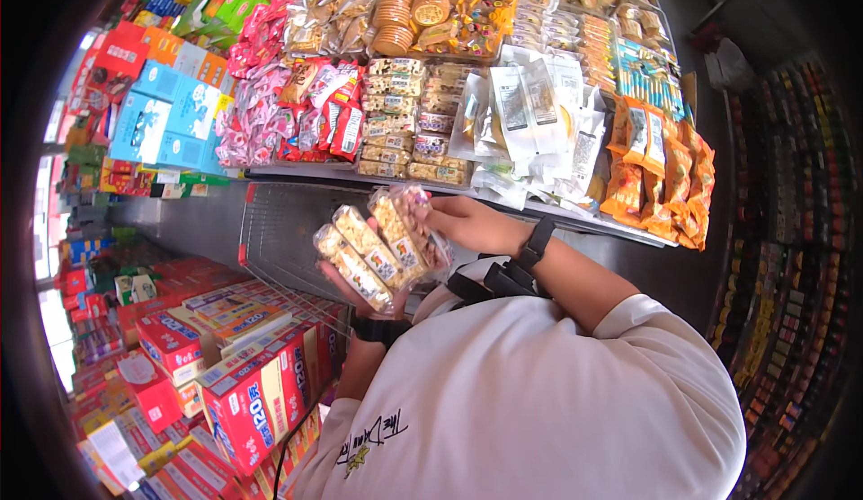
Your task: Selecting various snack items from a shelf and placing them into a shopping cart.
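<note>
Against my chest side I hold several puffed-grain snack bars (361, 243) in clear wrappers, fanned next to each other. My left hand (348, 288) lies beneath them, its fingers partly hidden by the bars. From the right, my right hand (476, 224) closes its thumb and fingers on the rightmost wrapped bar (419, 212), which overlaps its neighbours. Just beyond my hands, stacks of similar wrapped bars (389, 105) stand in the display. To their right lies a heap of clear and white snack packets (530, 109).
A wire shopping cart (288, 230) stands at my left, below the display edge. Red snack cartons (256, 401) are piled at lower left. Orange packets (661, 172) fill the display's right corner; pink and red bags (261, 118) its left. Stocked shelves (791, 230) line the right.
</note>
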`<action>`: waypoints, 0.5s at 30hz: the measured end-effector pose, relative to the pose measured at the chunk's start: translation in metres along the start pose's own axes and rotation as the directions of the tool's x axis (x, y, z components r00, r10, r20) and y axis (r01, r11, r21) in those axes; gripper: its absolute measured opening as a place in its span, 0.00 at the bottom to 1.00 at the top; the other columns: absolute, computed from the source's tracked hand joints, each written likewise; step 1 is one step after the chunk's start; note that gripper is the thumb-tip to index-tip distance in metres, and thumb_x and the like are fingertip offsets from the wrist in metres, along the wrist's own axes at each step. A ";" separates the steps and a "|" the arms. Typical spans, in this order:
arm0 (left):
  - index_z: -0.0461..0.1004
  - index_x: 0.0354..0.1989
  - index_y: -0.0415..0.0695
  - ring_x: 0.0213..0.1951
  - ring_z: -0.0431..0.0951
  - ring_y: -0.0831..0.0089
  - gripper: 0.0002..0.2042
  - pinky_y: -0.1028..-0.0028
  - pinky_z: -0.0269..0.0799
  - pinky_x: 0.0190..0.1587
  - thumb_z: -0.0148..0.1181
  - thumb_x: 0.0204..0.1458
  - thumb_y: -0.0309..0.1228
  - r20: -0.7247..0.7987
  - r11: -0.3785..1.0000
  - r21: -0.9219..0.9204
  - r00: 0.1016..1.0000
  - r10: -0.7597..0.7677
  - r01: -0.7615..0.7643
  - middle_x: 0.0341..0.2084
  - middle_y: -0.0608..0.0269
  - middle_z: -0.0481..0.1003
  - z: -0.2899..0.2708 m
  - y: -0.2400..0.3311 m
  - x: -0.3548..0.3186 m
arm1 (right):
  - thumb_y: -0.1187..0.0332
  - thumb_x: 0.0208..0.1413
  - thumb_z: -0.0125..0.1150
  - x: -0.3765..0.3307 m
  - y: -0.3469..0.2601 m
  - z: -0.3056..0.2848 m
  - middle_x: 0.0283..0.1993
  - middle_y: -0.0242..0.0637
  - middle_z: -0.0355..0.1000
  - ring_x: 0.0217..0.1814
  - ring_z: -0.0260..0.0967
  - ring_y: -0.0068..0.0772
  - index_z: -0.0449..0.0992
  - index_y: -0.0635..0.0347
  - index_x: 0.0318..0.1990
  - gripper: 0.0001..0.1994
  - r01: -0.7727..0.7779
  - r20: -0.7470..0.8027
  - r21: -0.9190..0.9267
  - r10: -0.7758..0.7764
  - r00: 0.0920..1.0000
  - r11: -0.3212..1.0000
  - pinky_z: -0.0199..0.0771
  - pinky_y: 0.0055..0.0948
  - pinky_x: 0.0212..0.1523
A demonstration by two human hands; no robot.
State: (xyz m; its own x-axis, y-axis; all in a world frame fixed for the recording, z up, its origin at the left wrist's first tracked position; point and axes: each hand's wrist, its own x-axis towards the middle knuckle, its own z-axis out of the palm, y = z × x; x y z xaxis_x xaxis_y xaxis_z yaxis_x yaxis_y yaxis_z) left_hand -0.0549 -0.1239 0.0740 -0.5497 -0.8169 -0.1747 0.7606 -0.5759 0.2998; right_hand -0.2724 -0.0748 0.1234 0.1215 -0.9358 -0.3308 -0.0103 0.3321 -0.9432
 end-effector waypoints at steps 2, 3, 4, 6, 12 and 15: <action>0.54 0.71 0.53 0.67 0.59 0.53 0.44 0.46 0.53 0.67 0.37 0.53 0.72 0.110 0.997 -0.069 0.994 0.026 -0.018 0.67 0.60 0.61 0.011 -0.006 0.008 | 0.50 0.68 0.46 -0.003 -0.015 -0.005 0.57 0.40 0.73 0.56 0.68 0.29 0.68 0.66 0.62 0.27 0.037 0.003 0.098 -0.037 0.999 0.995 0.64 0.27 0.60; 0.53 0.71 0.50 0.67 0.60 0.55 0.45 0.48 0.54 0.67 0.36 0.53 0.72 0.201 0.997 -0.079 0.980 0.010 0.006 0.66 0.58 0.61 0.014 -0.009 0.013 | 0.50 0.68 0.46 -0.003 -0.018 -0.007 0.56 0.39 0.73 0.56 0.68 0.29 0.69 0.66 0.61 0.27 0.071 -0.022 0.201 -0.068 0.997 0.977 0.64 0.26 0.60; 0.54 0.70 0.49 0.66 0.61 0.55 0.46 0.50 0.55 0.67 0.36 0.53 0.72 0.155 1.000 -0.014 0.988 0.028 -0.026 0.66 0.56 0.62 0.015 -0.013 0.017 | 0.50 0.68 0.46 0.003 -0.007 -0.016 0.54 0.38 0.74 0.54 0.68 0.27 0.70 0.67 0.60 0.27 0.032 0.029 0.187 -0.038 0.999 0.982 0.64 0.26 0.59; 0.56 0.69 0.47 0.63 0.66 0.56 0.46 0.54 0.60 0.65 0.36 0.53 0.73 0.094 0.997 0.039 0.994 0.063 -0.067 0.64 0.53 0.64 0.007 -0.019 0.022 | 0.50 0.67 0.47 0.005 -0.008 -0.033 0.51 0.38 0.75 0.52 0.68 0.26 0.72 0.68 0.57 0.27 0.009 0.069 0.099 -0.016 0.998 0.995 0.64 0.25 0.58; 0.59 0.69 0.50 0.63 0.65 0.50 0.43 0.44 0.59 0.64 0.44 0.52 0.70 0.140 0.976 -0.197 0.983 0.117 -0.088 0.65 0.51 0.62 0.018 -0.032 0.015 | 0.59 0.66 0.54 0.028 0.008 -0.043 0.35 0.26 0.71 0.40 0.63 0.14 0.77 0.65 0.43 0.15 0.066 0.018 0.236 -0.072 0.997 0.969 0.63 0.20 0.45; 0.58 0.69 0.51 0.66 0.61 0.47 0.43 0.43 0.57 0.65 0.41 0.53 0.70 0.245 0.902 -0.427 0.953 0.179 -0.060 0.66 0.51 0.60 0.023 -0.024 -0.006 | 0.58 0.66 0.53 0.040 0.002 -0.035 0.43 0.33 0.76 0.48 0.69 0.20 0.76 0.67 0.49 0.18 -0.028 0.101 0.367 -0.009 0.995 0.930 0.66 0.22 0.52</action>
State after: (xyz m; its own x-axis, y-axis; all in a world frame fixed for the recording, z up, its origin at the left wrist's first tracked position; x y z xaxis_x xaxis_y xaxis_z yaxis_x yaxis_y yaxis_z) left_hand -0.0777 -0.1040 0.0899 -0.4721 -0.8737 0.1172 0.8667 -0.4843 -0.1197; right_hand -0.3019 -0.1160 0.1074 0.2212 -0.9222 -0.3171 0.3509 0.3786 -0.8565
